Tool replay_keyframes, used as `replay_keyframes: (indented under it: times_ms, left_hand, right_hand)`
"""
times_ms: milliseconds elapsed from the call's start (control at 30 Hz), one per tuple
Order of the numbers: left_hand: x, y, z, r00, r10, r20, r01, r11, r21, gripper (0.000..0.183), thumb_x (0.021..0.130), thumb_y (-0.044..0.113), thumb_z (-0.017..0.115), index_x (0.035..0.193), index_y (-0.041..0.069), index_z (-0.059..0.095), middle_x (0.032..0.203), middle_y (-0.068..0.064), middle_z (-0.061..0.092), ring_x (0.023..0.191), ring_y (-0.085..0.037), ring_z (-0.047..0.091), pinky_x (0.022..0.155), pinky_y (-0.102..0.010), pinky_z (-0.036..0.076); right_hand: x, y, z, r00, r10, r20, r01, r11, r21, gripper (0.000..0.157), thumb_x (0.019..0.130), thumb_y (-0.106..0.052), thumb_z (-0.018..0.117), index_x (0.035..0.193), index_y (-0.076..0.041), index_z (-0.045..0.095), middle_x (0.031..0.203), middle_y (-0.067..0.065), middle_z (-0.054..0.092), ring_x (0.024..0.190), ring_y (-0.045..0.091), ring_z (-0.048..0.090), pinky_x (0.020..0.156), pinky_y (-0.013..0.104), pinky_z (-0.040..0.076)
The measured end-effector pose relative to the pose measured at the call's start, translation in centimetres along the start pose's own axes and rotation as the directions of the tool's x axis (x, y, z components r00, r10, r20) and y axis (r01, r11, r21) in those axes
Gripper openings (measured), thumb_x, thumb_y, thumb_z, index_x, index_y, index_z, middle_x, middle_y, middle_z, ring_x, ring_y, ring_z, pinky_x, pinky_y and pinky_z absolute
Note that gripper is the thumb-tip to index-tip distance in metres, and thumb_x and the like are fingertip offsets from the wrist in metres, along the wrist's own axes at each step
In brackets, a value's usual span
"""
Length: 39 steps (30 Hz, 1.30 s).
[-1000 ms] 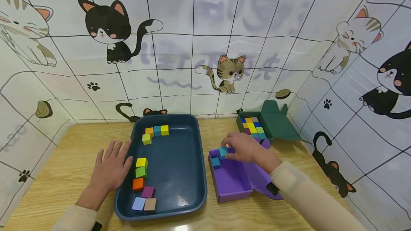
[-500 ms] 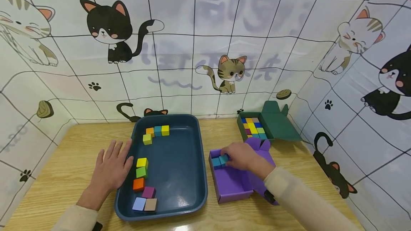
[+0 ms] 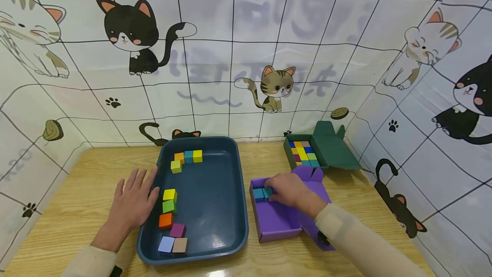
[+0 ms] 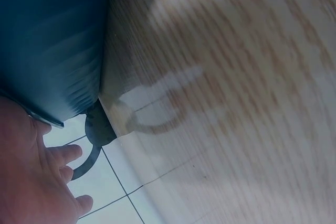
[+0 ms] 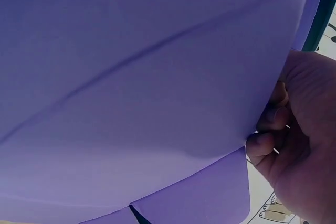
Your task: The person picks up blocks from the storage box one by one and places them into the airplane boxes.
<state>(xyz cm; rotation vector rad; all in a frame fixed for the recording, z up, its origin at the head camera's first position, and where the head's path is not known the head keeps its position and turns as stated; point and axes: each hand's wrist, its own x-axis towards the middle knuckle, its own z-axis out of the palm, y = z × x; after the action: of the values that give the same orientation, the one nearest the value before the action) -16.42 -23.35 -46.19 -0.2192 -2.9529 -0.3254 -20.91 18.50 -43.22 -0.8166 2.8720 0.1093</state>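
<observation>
My right hand [image 3: 288, 189] reaches into the far end of an open purple box [image 3: 274, 221] and pinches a teal cube [image 3: 267, 192]. Beside that cube, against the box's left wall, sits another teal cube [image 3: 258, 195]. In the right wrist view the purple lid [image 5: 157, 103] fills most of the picture, with the right hand [image 5: 310, 135] at its edge, fingers curled and the cube hidden. My left hand [image 3: 132, 200] lies with straight fingers on the left rim of a dark blue tray [image 3: 209, 191]; the left wrist view shows it at the tray's outer side.
Along the tray's left side lie loose cubes, among them a yellow cube [image 3: 170, 194], an orange cube [image 3: 166, 221] and a purple cube [image 3: 178, 230]. Behind the purple box stands an open green box [image 3: 334, 151] filled with coloured cubes. A cat-printed sheet [image 3: 215, 63] walls the table's back.
My right hand has lowered the teal cube into the purple box, bringing it beside the other teal cube. The purple lid has shifted slightly under the right arm. My left hand stays in place.
</observation>
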Motion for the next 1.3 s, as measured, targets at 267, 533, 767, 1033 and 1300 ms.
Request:
replay_keyframes:
  times_ms: [267, 533, 767, 1033, 1300]
  left_hand:
    - [0.0, 0.1, -0.1, 1.0, -0.005, -0.001, 0.005, 1.0, -0.005, 0.059, 0.096, 0.036, 0.038, 0.147, 0.016, 0.018, 0.144, -0.025, 0.029, 0.137, -0.042, 0.013, 0.105, -0.065, 0.009]
    - [0.0, -0.1, 0.1, 1.0, 0.001, -0.014, -0.001, 1.0, 0.001, 0.059, 0.096, 0.036, 0.038, 0.147, 0.016, 0.018, 0.143, -0.025, 0.03, 0.136, -0.042, 0.015, 0.105, -0.066, 0.01]
    - [0.1, -0.3, 0.2, 1.0, 0.003, -0.019, -0.003, 1.0, 0.005, 0.059, 0.096, 0.037, 0.038, 0.147, 0.017, 0.017, 0.143, -0.025, 0.03, 0.136, -0.042, 0.014, 0.105, -0.066, 0.011]
    - [0.1, -0.3, 0.1, 1.0, -0.001, -0.019, 0.001, 1.0, -0.001, 0.06, 0.096, 0.037, 0.038, 0.148, 0.017, 0.016, 0.144, -0.025, 0.029, 0.137, -0.041, 0.013, 0.105, -0.066, 0.009]
    - [0.1, -0.1, -0.1, 1.0, 0.002, -0.014, -0.002, 1.0, -0.005, 0.06, 0.095, 0.035, 0.04, 0.148, 0.017, 0.017, 0.144, -0.025, 0.029, 0.136, -0.042, 0.014, 0.105, -0.066, 0.01]
  right_hand:
    - [-0.2, 0.2, 0.5, 0.997, -0.031, -0.069, 0.03, 0.999, -0.016, 0.031, 0.075, -0.038, 0.073, 0.101, -0.022, 0.067, 0.088, -0.007, 0.068, 0.074, 0.008, 0.06, 0.06, 0.028, 0.049]
    - [-0.8, 0.4, -0.7, 0.993, -0.03, -0.115, 0.036, 0.998, 0.052, 0.035, 0.077, -0.038, 0.071, 0.108, -0.024, 0.066, 0.1, -0.007, 0.069, 0.087, 0.01, 0.064, 0.069, 0.031, 0.053]
    - [-0.6, -1.1, -4.6, 0.99, -0.082, -0.118, 0.088, 0.995, 0.051, 0.035, 0.08, -0.041, 0.067, 0.111, -0.025, 0.064, 0.097, -0.01, 0.068, 0.08, 0.005, 0.062, 0.065, 0.025, 0.051]
    - [2.5, -5.9, -7.6, 0.979, -0.165, -0.116, 0.165, 0.986, -0.01, 0.037, 0.082, -0.044, 0.064, 0.113, -0.024, 0.064, 0.089, -0.009, 0.062, 0.069, 0.003, 0.054, 0.058, 0.021, 0.046]
    - [6.9, -11.1, -7.0, 0.964, -0.238, -0.12, 0.222, 0.966, -0.129, 0.039, 0.083, -0.052, 0.058, 0.115, -0.029, 0.062, 0.108, -0.008, 0.059, 0.096, 0.01, 0.056, 0.081, 0.03, 0.047]
